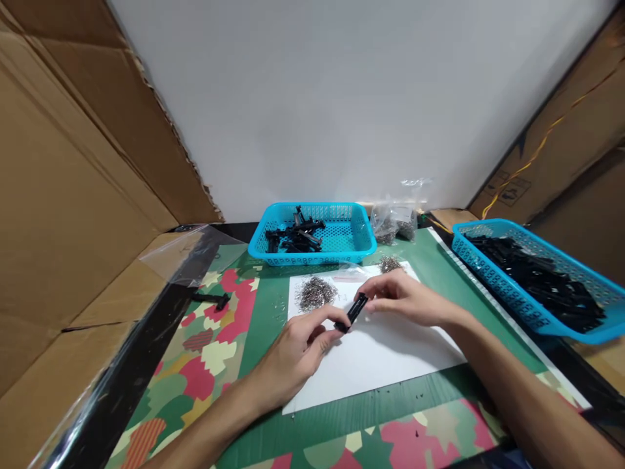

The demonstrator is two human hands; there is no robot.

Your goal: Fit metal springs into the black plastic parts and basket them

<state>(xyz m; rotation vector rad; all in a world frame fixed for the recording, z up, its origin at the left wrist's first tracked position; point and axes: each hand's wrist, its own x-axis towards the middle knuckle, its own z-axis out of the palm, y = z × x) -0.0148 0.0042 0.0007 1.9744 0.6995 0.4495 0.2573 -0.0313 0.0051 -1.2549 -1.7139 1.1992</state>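
Observation:
A small black plastic part (356, 314), long and narrow, is held tilted above a white sheet of paper (381, 358). My left hand (305, 345) pinches its lower end between thumb and fingers. At the upper end, the thumb and fingers of my right hand (403, 298) close near or on the part; whether they also hold something tiny is hidden. A pile of small metal pieces (316, 293) lies on the paper just beyond my left hand. Behind my right hand is a second, smaller metal pile (389, 264).
A blue basket (312, 258) at the back holds several black parts. Another blue basket (493, 286) on the right is heaped with black pieces. Clear plastic bags (395, 221) stand behind. A loose black part (212, 299) lies left on the patterned mat (215, 355). Cardboard walls (73, 163) flank the table.

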